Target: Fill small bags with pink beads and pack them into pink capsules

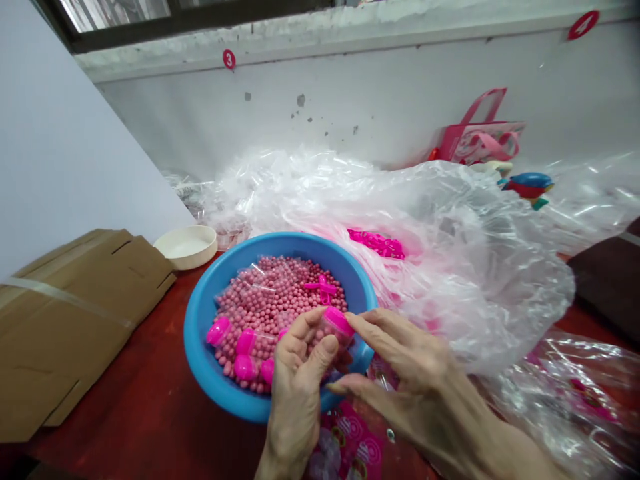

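My left hand is closed round a small clear jar with a bright pink cap, tilted above the front right rim of a blue basin. Pinkish beads show through the jar's wall. My right hand reaches in from the right, its fingertips at the cap's edge and its thumb held apart below. Many round pink beads fill the basin. Several pink-capped clear containers lie on them, along with a pink plastic piece with blades.
Crumpled clear plastic bags cover the back and right, with pink pieces inside one. A white round dish and flattened cardboard stand left on the red table. Printed pink sheets lie in front. A pink bag is by the wall.
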Motion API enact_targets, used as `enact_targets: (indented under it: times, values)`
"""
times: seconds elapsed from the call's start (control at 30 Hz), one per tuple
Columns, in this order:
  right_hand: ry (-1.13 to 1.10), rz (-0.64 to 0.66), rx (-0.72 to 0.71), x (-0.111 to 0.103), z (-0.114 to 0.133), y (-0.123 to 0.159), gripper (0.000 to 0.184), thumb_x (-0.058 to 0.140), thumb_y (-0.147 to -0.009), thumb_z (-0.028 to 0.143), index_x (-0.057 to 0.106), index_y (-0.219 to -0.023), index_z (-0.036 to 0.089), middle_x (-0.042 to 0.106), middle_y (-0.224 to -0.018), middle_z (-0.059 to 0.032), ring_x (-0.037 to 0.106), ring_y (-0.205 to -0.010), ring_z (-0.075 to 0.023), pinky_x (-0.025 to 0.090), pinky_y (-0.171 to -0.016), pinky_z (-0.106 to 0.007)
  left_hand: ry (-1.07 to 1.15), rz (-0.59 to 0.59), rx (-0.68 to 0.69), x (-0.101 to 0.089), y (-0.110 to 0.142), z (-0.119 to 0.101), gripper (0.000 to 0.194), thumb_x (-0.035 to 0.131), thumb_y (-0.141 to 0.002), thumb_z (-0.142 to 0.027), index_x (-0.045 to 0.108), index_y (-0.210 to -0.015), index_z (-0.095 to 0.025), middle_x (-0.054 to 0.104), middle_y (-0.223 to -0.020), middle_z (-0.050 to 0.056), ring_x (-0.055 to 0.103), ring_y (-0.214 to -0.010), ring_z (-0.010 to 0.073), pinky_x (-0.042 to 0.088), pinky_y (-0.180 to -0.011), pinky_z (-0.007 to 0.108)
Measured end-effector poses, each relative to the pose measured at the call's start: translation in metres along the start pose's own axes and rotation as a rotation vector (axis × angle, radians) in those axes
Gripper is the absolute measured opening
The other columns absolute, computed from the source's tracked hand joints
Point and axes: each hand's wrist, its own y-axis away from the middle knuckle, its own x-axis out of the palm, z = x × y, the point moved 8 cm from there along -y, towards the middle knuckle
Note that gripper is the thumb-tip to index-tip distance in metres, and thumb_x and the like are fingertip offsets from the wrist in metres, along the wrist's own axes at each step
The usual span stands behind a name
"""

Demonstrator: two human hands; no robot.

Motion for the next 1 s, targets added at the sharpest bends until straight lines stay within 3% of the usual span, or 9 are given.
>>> enact_targets:
  times: [0.07, 0.17, 0.37, 0.5, 0.67, 0.73, 0.83, 0.93, 1.0]
  values:
    - [0.097, -0.069, 0.001, 0.005, 0.005, 0.003, 0.046, 0.04, -0.092, 0.049, 0.06, -0.084, 0.008, 0.062, -0.072, -0.0113, 0.06, -0.064, -0.0227, 0.054, -0.053, -0.037, -0.038, 0.028, 0.0, 0.001, 0.001, 0.001, 0.03, 0.068, -0.08, -0.018, 0.065, -0.108, -0.025, 0.067, -0.081, -0.002, 0.059, -0.068, 0.0085, 0.049, -0.064, 0.017]
    - [0.197, -0.115, 0.011, 0.014, 0.009, 0.007, 0.036, 0.044, -0.092, 0.043, 0.054, -0.075, 0.012, 0.057, -0.063, -0.008, 0.055, -0.056, -0.0217, 0.05, -0.049, -0.037, -0.103, 0.057, 0.017, 0.001, 0.002, 0.001, 0.031, 0.064, -0.083, -0.018, 0.065, -0.113, -0.026, 0.066, -0.09, 0.0, 0.059, -0.078, 0.0099, 0.048, -0.071, 0.017]
    - [0.235, -0.126, -0.081, 0.021, 0.012, 0.01, 0.015, 0.058, -0.08, 0.022, 0.052, -0.089, 0.01, 0.058, -0.065, -0.0063, 0.055, -0.06, -0.0198, 0.05, -0.056, -0.034, -0.073, 0.124, 0.036, 0.004, 0.001, 0.001, 0.021, 0.063, -0.084, -0.018, 0.069, -0.101, -0.028, 0.063, -0.072, -0.004, 0.052, -0.058, 0.0056, 0.044, -0.057, 0.014]
    - [0.206, -0.171, -0.163, 0.019, 0.014, 0.011, 0.006, 0.055, -0.078, 0.016, 0.049, -0.082, 0.015, 0.056, -0.06, -0.0022, 0.056, -0.058, -0.0169, 0.053, -0.067, -0.037, -0.103, 0.158, 0.067, 0.007, 0.001, -0.002, 0.015, 0.063, -0.083, -0.017, 0.068, -0.094, -0.026, 0.062, -0.076, -0.004, 0.054, -0.065, 0.0073, 0.044, -0.059, 0.014]
    - [0.139, -0.155, -0.149, 0.017, 0.013, 0.009, 0.006, 0.055, -0.082, 0.016, 0.051, -0.086, 0.014, 0.055, -0.06, -0.0025, 0.056, -0.056, -0.0181, 0.053, -0.056, -0.034, -0.083, 0.161, 0.044, 0.011, 0.001, -0.002, 0.014, 0.062, -0.084, -0.014, 0.066, -0.094, -0.023, 0.064, -0.078, -0.003, 0.056, -0.066, 0.0072, 0.044, -0.06, 0.015]
    - [0.004, -0.091, -0.042, 0.015, 0.002, 0.01, 0.018, 0.06, -0.083, 0.025, 0.053, -0.094, 0.013, 0.061, -0.069, -0.0061, 0.061, -0.062, -0.0206, 0.054, -0.054, -0.034, -0.018, 0.143, -0.002, 0.012, 0.0, -0.001, 0.015, 0.061, -0.084, -0.015, 0.064, -0.098, -0.021, 0.065, -0.076, -0.002, 0.057, -0.06, 0.0068, 0.045, -0.057, 0.016]
    - [-0.426, -0.036, 0.325, 0.01, -0.033, 0.019, 0.032, 0.063, -0.082, 0.038, 0.054, -0.104, 0.017, 0.068, -0.083, -0.0074, 0.068, -0.069, -0.0209, 0.057, -0.056, -0.031, 0.065, 0.123, -0.061, 0.012, 0.001, 0.0, 0.024, 0.06, -0.084, -0.014, 0.059, -0.108, -0.018, 0.067, -0.075, 0.0, 0.06, -0.058, 0.0079, 0.046, -0.056, 0.017]
    - [-0.851, -0.092, 0.727, 0.011, -0.062, 0.036, 0.023, 0.062, -0.082, 0.04, 0.057, -0.089, 0.019, 0.067, -0.066, -0.0013, 0.065, -0.052, -0.0155, 0.053, -0.046, -0.024, 0.073, 0.165, -0.079, 0.015, 0.003, 0.001, 0.029, 0.059, -0.084, -0.012, 0.057, -0.113, -0.015, 0.068, -0.078, 0.003, 0.063, -0.063, 0.0103, 0.049, -0.061, 0.019]
    - [-0.92, -0.169, 0.824, 0.008, -0.068, 0.041, 0.024, 0.065, -0.079, 0.041, 0.058, -0.079, 0.018, 0.064, -0.059, -0.0001, 0.062, -0.047, -0.0136, 0.052, -0.044, -0.023, 0.054, 0.21, -0.087, 0.018, 0.006, 0.003, 0.029, 0.059, -0.084, -0.012, 0.058, -0.114, -0.015, 0.068, -0.083, 0.004, 0.064, -0.066, 0.0115, 0.05, -0.063, 0.02]
